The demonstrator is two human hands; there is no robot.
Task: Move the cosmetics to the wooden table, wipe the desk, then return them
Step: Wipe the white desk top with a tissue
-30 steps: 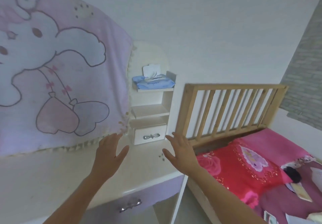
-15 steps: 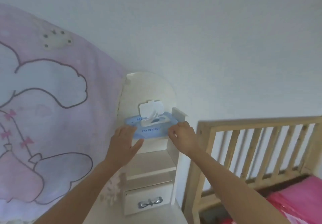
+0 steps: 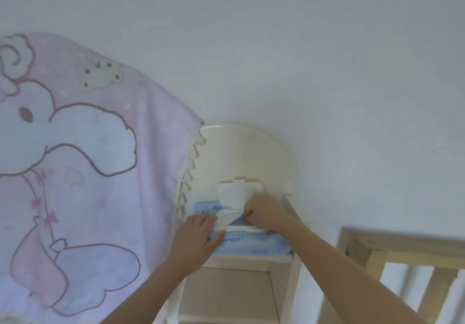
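Note:
A blue pack of wet wipes [image 3: 254, 246] lies on the top shelf of the white desk's shelf unit [image 3: 251, 259], its white lid flipped up. My left hand [image 3: 196, 240] presses flat on the pack's left end. My right hand [image 3: 264, 213] pinches a white wipe [image 3: 231, 197] that sticks up out of the pack's opening. No cosmetics and no wooden table are in view.
A pink cartoon blanket [image 3: 83, 177] hangs over the left side, next to the shelf unit's rounded white back panel [image 3: 241, 155]. A wooden bed rail [image 3: 407, 268] stands at the lower right. The white wall fills the top.
The view has tilted up and closed in on the shelf. My hands went from the pack's two ends to one holding it down and the other gripping a wipe.

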